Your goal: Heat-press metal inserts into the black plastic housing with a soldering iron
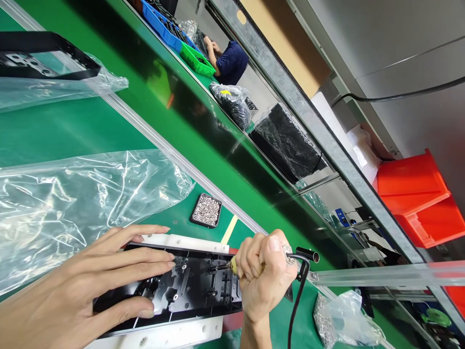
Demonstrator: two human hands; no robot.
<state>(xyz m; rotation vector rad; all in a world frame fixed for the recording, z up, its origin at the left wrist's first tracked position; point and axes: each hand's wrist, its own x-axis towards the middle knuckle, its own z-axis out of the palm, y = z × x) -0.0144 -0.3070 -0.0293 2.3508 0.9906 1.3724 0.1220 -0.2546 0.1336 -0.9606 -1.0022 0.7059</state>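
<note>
On the green surface (90, 131), near the bottom edge of the view, a black plastic housing (189, 286) lies flat with its ribbed inside facing up, resting on a white panel (181, 241) that shows along its far and near sides. The left hand (105, 281) lies open and flat on the housing, fingers spread along its length, thumb pressing its near edge. The right hand (263, 276) is closed in a fist around the handle of a powered screwdriver (236, 265), whose tip points sideways into the housing among the screw posts (the exact spot it touches is too small to make out). A black cable (296, 303) runs from the back of the tool down past the wrist.

Just beyond the housing sits a small black tray of silvery screws (206, 210), with a strip of yellowish tape (229, 229) on the surface beside it. A large clear plastic bag (72, 203) lies crumpled to the left of the tray, and another smaller bag (345, 320) lies near the right wrist. Farther up the line, a second black part in clear wrap (43, 63) rests on the surface. Well apart, at the far end, a person in a dark blue sleeve (230, 60) works beside a green bin (198, 60) and a blue bin (162, 24). Orange bins (417, 194) are stacked at the right.
</note>
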